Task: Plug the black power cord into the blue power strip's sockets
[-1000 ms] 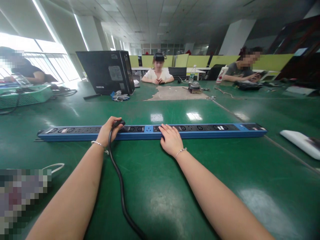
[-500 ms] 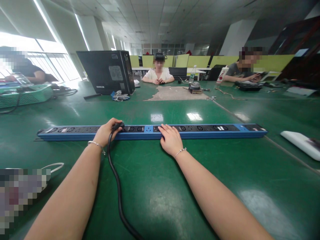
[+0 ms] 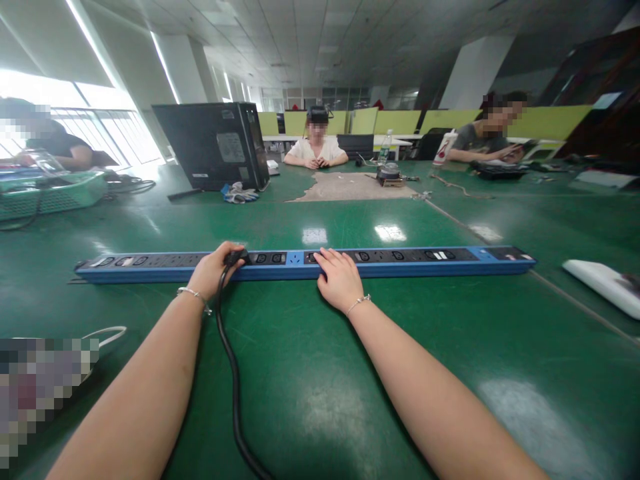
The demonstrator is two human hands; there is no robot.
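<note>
A long blue power strip point(image 3: 425, 270) with black socket panels lies across the green table. My left hand point(image 3: 213, 270) is closed around a black power plug point(image 3: 236, 257) at the strip's top, left of its middle. How deep the plug sits in a socket is hidden by my fingers. From the plug a thick black cord point(image 3: 234, 373) runs down toward me. My right hand point(image 3: 341, 280) lies on the strip right of the blue socket point(image 3: 295, 258), fingers stretched over the top and holding nothing.
Beyond the strip stand a black computer case point(image 3: 210, 147) and a pair of gloves point(image 3: 240, 193). A green basket point(image 3: 75, 197) is at far left, a white object point(image 3: 603, 283) at right. Three people sit around the table. A blurred-out item point(image 3: 45, 393) lies at lower left.
My left hand, still on the plug, has lowered slightly, and the cord below has shifted a little left. My right hand has barely moved on the strip.
</note>
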